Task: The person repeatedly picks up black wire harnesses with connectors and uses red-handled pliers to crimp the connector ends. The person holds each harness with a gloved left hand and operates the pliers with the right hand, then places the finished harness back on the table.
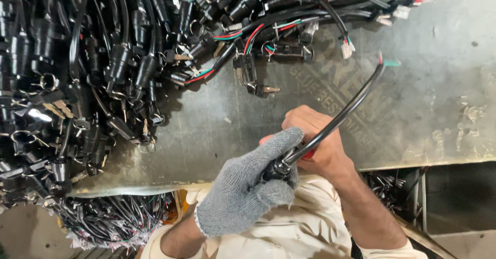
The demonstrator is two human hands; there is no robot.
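Sprawling across the left part of the grey, scuffed metal surface, a big heap of black cable assemblies with cylindrical lock bodies and small metal keys is lying tangled, reaching along the top edge toward the right. Below the surface's front lip, a second bundle of thin black wires is hanging in shadow.

Near the heap's right fringe, one loose black lock with a silver key is sitting on the bare metal, apart from the hands.

At the lower middle, the left hand, wearing a grey knitted glove, is closing tightly around the black round connector end of a black sheathed cable. Just to its right and touching it, the bare right hand is curling around the same cable, with a small red part showing at the palm; what that part is, I cannot tell.

From the hands, the cable is rising diagonally up and right over the surface, ending in short red and green wire tips.
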